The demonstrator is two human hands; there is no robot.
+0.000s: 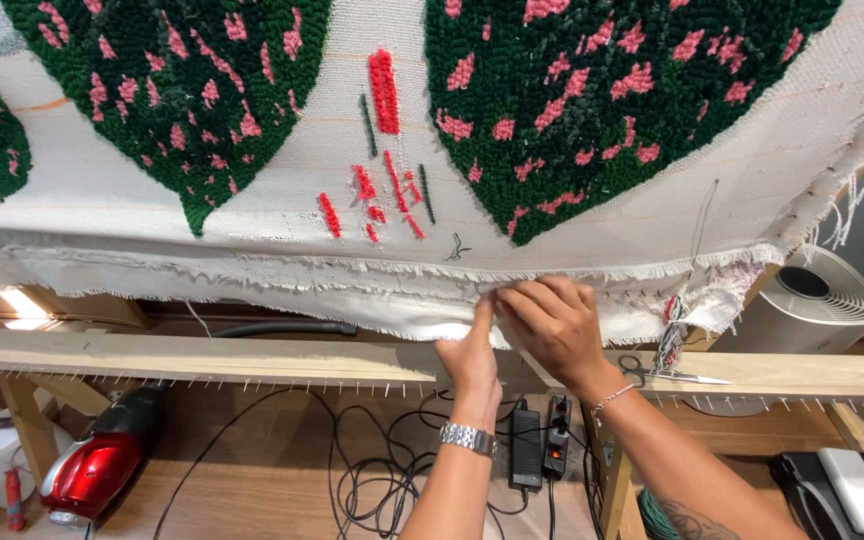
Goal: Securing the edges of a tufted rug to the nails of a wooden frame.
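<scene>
- Nearest to the camera, two bare forearms reach up from the bottom edge; the left hand [470,352] wears a metal watch, the right hand [550,325] a thin bracelet.
- Both grips are pinched on the frayed lower edge of the backing cloth [282,285], just left of centre-right, where it hangs loose above the wooden frame bar [182,355].
- That cloth looks soft, light and limp, and its edge ravels, so I judge it best held in a fold back from the fringe rather than by the loose threads.
- Higher up, the stretched cloth carries dense tufted leaves [592,90] in dark green with pink flecks; these parts look thicker and heavier.
- Small nails stick out along the underside of the bar, a snag risk for fingers.
- Scissors [667,373] rest on the bar to the right.
- Below lie a wooden floor [252,470], tangled black cables [372,480], a power strip [556,435] and a red vacuum cleaner [97,465] to the left; a white fan [812,300] stands to the right.
</scene>
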